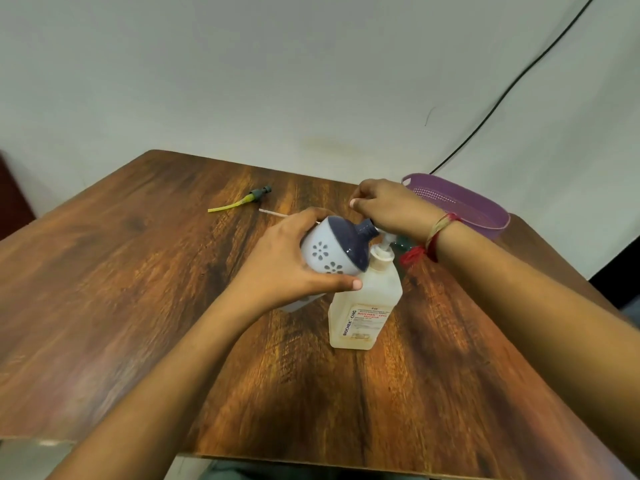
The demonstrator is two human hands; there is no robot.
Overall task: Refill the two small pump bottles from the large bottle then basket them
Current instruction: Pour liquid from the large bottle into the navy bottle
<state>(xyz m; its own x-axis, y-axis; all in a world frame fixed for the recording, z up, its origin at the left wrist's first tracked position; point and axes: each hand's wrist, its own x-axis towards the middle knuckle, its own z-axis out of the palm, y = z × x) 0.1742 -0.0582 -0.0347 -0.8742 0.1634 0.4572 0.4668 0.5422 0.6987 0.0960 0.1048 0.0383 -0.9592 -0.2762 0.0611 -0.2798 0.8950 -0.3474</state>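
- Purple basket sat upper right, loose pump upper left on the table.
- Left hand wrapped round the tilted white-and-navy small bottle, centre frame.
- Right hand closed over the big bottle's pump.

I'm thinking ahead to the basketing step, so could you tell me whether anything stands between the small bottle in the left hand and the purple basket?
Yes. The large bottle with its pump, and the right hand pressing that pump, lie between the small bottle and the purple basket at the table's far right.
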